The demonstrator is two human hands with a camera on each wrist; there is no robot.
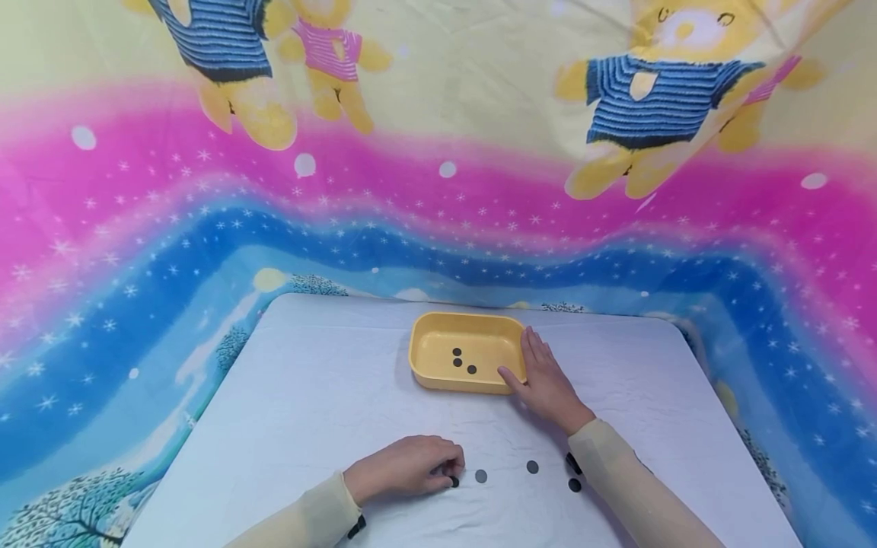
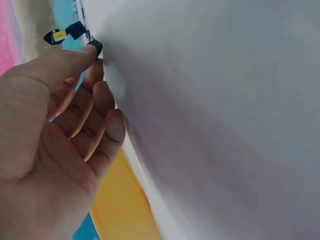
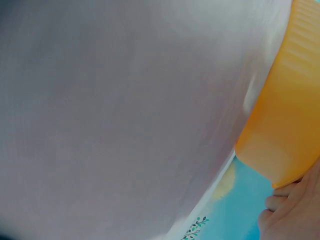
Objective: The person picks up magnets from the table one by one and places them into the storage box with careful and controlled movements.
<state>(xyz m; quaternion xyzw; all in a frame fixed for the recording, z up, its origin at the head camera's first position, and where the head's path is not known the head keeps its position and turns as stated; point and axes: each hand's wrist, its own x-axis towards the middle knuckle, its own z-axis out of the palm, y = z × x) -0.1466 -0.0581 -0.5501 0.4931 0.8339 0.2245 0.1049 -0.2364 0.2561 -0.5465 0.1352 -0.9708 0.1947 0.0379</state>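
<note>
Between thumb and index finger, my left hand (image 1: pixel 414 464) pinches a small black disc (image 2: pixel 98 47), held low at the front of the white-covered table. The left wrist view shows its other fingers loosely bent. My right hand (image 1: pixel 551 388) rests against the right end of a yellow oblong container (image 1: pixel 445 382), its fingers fairly straight along the end and the thumb over the rim. Inside the container lie three dark discs, one of them a lower disc (image 1: pixel 471 370). Just right of my left hand is a grey disc (image 1: pixel 481 476) on the cloth.
Two more loose discs lie farther right, a grey one (image 1: pixel 532 466) and a darker one (image 1: pixel 575 485) close by the right sleeve (image 1: pixel 617 464). White cloth (image 1: pixel 308 396) covers the table. A printed curtain (image 1: pixel 425 205) with bears and snowflakes hangs behind and around it.
</note>
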